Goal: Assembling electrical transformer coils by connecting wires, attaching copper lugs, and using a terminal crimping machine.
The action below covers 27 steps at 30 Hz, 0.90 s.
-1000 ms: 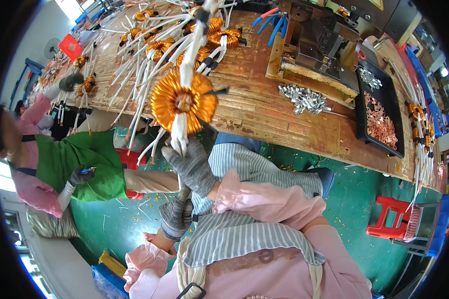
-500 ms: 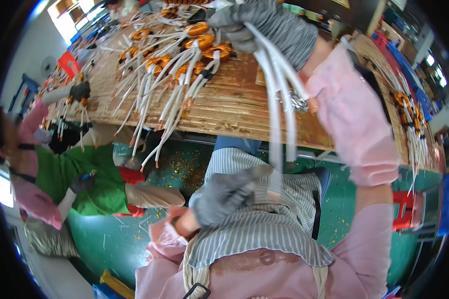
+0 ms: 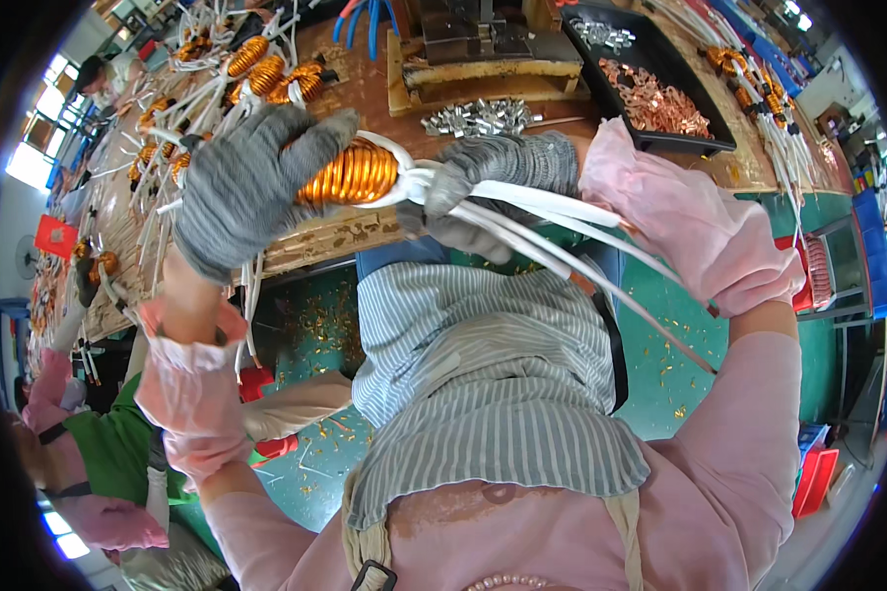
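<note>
We hold one copper coil (image 3: 350,172): our left hand (image 3: 241,187) is wrapped around it, our right hand (image 3: 493,187) pinching its four or so white leads (image 3: 581,246) above the worktop (image 3: 345,231).

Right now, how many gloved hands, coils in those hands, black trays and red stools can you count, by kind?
Gloved hands: 2, the left hand and the right hand
Coil held between them: 1
Black tray on the bench: 1
Red stool on the floor: 1
Total: 5
</note>
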Tool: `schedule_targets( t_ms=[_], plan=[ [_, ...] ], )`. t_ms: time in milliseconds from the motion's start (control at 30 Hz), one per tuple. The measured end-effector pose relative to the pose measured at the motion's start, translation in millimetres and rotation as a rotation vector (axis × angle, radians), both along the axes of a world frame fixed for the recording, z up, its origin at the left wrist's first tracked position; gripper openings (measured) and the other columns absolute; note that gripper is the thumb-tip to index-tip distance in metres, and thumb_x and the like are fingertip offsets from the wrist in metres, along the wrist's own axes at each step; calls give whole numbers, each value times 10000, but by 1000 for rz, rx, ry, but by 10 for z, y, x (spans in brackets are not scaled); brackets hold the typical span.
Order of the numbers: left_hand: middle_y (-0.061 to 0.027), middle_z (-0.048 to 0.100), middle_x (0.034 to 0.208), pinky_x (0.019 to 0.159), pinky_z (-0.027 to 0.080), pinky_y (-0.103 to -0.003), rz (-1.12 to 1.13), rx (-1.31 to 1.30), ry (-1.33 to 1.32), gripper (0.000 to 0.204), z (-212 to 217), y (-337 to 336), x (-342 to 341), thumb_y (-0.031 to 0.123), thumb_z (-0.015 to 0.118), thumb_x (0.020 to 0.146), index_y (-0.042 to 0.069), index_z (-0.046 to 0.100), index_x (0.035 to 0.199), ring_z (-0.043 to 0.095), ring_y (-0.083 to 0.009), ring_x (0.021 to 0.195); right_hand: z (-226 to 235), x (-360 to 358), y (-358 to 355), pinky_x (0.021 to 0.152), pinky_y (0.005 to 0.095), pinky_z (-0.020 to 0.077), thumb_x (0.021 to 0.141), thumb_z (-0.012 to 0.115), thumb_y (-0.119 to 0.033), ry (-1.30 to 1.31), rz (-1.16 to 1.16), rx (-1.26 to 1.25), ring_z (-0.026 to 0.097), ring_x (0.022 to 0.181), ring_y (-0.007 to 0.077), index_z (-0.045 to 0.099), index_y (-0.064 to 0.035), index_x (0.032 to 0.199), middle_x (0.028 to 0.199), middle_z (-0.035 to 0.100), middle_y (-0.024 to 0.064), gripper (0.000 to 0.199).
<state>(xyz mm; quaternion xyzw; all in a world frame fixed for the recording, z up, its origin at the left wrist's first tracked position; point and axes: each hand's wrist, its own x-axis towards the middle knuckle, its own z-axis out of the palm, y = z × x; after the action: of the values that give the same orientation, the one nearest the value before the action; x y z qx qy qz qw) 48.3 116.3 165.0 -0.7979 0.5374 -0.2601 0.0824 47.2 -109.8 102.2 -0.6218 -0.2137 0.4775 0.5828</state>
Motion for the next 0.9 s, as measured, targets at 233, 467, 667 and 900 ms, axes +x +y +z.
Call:
schedule_targets(
  t_ms=[233, 467, 667, 900],
  plan=[
    [-98, 551, 1049, 723, 475, -342, 134, 169, 300, 729, -149, 120, 871, 365, 737, 555, 191, 463, 1208, 566, -283, 896, -464, 52, -313, 552, 318, 531, 815, 582, -320, 277, -320, 94, 612, 645, 196, 549, 4, 994, 763, 620, 145, 371],
    [-118, 538, 1035, 925, 357, -371, 14, 303, 228, 675, -654, -211, 840, 285, 718, 570, 125, 483, 1182, 507, -303, 988, -853, 367, -203, 598, 281, 459, 837, 515, -413, -420, -228, -416, 570, 640, 155, 626, -49, 931, 737, 630, 87, 392],
    [-104, 540, 970, 772, 452, -355, -173, 194, 365, 606, -1299, -644, 829, 257, 637, 650, 62, 455, 1194, 533, -266, 903, -908, 401, -478, 661, 312, 463, 847, 511, -345, -750, -198, -331, 591, 690, 227, 622, -92, 975, 800, 634, 104, 304],
    [-99, 542, 906, 683, 471, -362, -120, 120, 433, 520, -1248, -504, 770, 276, 634, 652, 77, 499, 1113, 541, -260, 843, -686, 447, -591, 608, 287, 477, 826, 547, -386, -280, -118, -349, 595, 736, 170, 577, -29, 988, 818, 620, 106, 393]
  ],
)
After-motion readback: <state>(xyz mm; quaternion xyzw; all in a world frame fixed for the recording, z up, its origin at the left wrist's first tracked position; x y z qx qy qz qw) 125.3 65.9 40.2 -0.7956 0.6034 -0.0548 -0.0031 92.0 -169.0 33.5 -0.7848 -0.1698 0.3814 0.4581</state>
